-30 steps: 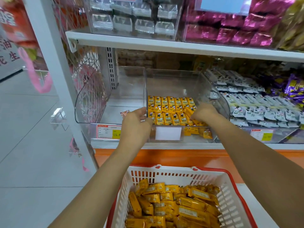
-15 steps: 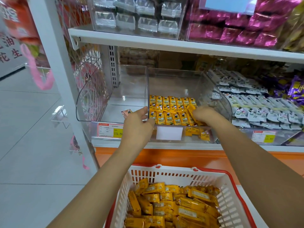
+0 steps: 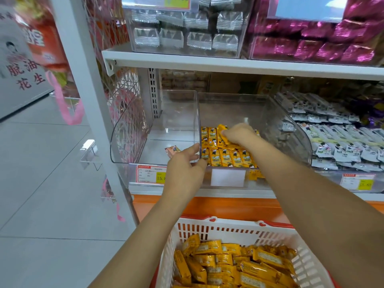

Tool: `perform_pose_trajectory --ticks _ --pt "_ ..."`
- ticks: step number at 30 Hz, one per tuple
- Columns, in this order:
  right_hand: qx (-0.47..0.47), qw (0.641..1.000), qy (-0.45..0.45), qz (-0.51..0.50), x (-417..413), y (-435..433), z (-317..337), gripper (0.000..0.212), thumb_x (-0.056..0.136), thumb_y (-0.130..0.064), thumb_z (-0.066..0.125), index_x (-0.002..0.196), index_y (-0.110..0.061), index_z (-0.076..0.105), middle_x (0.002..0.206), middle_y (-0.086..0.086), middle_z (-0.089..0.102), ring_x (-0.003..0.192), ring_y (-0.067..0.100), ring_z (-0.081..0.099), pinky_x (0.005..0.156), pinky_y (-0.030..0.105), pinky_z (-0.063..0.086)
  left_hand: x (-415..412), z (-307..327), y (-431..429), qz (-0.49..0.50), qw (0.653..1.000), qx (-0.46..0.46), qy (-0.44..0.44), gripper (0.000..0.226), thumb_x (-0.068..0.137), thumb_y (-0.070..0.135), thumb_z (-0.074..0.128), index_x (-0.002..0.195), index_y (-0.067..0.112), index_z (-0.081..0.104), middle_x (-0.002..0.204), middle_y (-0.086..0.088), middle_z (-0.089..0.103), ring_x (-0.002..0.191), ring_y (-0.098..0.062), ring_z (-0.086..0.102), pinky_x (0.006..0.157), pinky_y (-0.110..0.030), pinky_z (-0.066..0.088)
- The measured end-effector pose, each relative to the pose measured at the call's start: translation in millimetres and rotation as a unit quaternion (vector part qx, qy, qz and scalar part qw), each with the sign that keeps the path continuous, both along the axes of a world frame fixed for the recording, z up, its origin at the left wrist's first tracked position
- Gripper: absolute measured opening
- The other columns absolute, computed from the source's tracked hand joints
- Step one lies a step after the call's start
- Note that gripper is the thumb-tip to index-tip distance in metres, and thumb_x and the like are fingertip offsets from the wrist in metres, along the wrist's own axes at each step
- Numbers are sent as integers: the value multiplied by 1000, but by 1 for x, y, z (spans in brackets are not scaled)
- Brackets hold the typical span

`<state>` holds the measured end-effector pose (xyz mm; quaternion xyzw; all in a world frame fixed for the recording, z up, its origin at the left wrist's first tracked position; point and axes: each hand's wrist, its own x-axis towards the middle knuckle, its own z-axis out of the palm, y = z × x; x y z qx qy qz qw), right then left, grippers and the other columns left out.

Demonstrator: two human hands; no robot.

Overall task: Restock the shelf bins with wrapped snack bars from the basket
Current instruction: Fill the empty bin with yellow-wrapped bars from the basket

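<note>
Change from 0.5 s earlier: right hand point(image 3: 239, 135) has shifted off the front-right rows and further back into the bin point(image 3: 276, 121), now over the rear row. Left hand point(image 3: 184, 166) holds the same place as before.

Right hand: seen from the back, fingers curled round one tilted bar point(image 3: 222, 129), whose yellow end sticks out to the left, raised above the rows. Left hand: thumb and fingers pinch the front top corner of the divider wall point(image 3: 196, 121) (the clear wall between this bin and the left bin point(image 3: 128, 129)).

Snack bars point(image 3: 226, 157): two neat rows, yellow wrappers, lying flat on the bin floor along its left side and front edge. A few strays point(image 3: 256, 175) sit down beside the blank label holder point(image 3: 227, 177). Left bin holds a single orange-wrapped bar point(image 3: 172, 151) near its front right corner. Price tag point(image 3: 151, 173) at that bin's front edge.

Basket point(image 3: 228, 229): white with red rim, below the front edge of the shelf point(image 3: 207, 193), loose bars point(image 3: 239, 265) heaped inside. Grey-wrapped bars point(image 3: 342, 142) fill the next bin to the right.
</note>
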<state>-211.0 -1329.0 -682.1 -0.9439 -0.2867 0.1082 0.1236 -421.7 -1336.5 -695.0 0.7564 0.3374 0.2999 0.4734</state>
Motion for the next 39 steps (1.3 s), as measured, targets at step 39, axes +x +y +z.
perform_pose_trajectory --ticks 39 --pt "-320 912 -112 230 41 -97 4 61 71 -25 84 124 -12 55 111 6 61 97 24 58 75 32 48 0 -9 -11 30 998 52 31 40 94 24 56 134 22 54 126 3 63 113 -13 58 72 -13 40"
